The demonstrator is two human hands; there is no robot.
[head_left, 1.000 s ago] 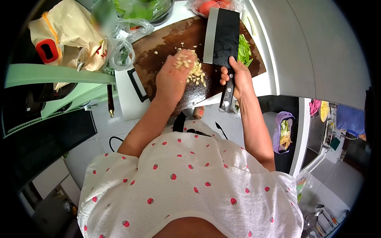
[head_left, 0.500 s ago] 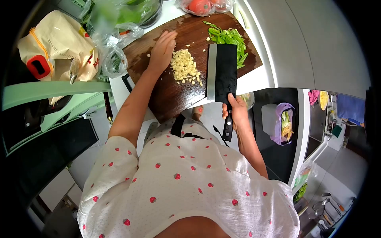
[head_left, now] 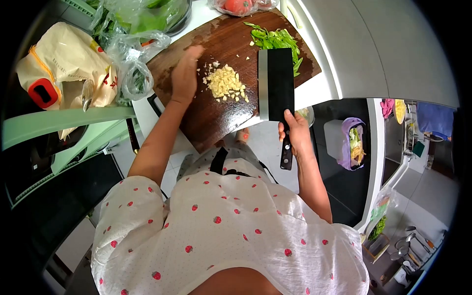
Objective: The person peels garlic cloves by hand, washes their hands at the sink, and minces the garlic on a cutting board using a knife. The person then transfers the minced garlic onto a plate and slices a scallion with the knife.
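Note:
My right hand (head_left: 295, 130) grips the black handle of a wide cleaver (head_left: 278, 86), its blade over the right front part of the brown cutting board (head_left: 236, 44). A pile of chopped pale garlic-like bits (head_left: 225, 82) lies mid-board, with a few loose bits around it. My left hand (head_left: 186, 76), slightly blurred, is over the board's left side, left of the pile; its fingers are stretched out and nothing shows in it. Sliced green vegetable (head_left: 280, 43) lies at the back right of the board, partly behind the blade.
Plastic bags with greens (head_left: 135, 64) stand left of the board, beside a beige bag (head_left: 69, 59) with a red-rimmed handle. Bagged tomatoes (head_left: 240, 6) sit behind the board. A purple-lined bin (head_left: 351, 142) with scraps is at the right.
My left hand has gone from the chopped pile to the board's left side, and its fingers have let go of bits. The cleaver has moved nearer to me, uncovering more green slices.

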